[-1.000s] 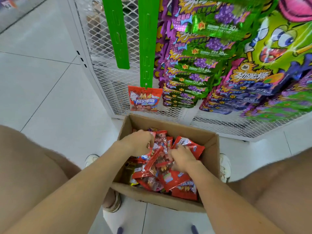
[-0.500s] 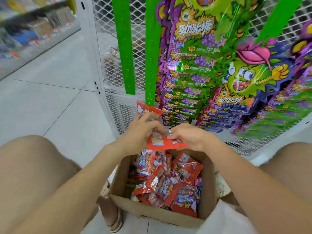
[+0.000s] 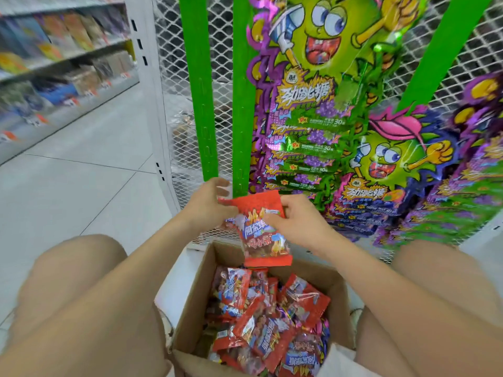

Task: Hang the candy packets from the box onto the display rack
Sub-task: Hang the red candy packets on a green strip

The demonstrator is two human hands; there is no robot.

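Nearest, between the person's bare knees, an open cardboard box (image 3: 187,308) sits on the floor (image 3: 81,186), and a loose heap of red candy packets (image 3: 272,325) fills it, lying at all angles on top of one another. Just above the box's far wall, one red packet (image 3: 262,235) is held upright in the air with its printed face toward the camera, its lower edge just over the box rim. The left hand (image 3: 206,206) is at the packet's upper left corner, with its fingers (image 3: 221,186) curled and pinching that corner. The right hand (image 3: 298,225) grips the upper right side, thumb (image 3: 272,220) pressed on the front and the other fingers wrapped behind. The packet's top edge is at the lower end of a green hanging strip (image 3: 242,104) on the rack; whether it is hooked onto the strip cannot be told. A second green strip (image 3: 197,91) hangs just to the left, bare along its visible length, and a third (image 3: 441,50) slants down at the right. Behind them stands the white wire-mesh rack (image 3: 171,77). To the right of the middle strip, columns of purple and green candy bags (image 3: 313,126) with a cartoon face overlap one another down the mesh, and more of them (image 3: 394,172) hang further right. At the far left, across the pale tiled floor, store shelves (image 3: 54,63) carry blurred goods.
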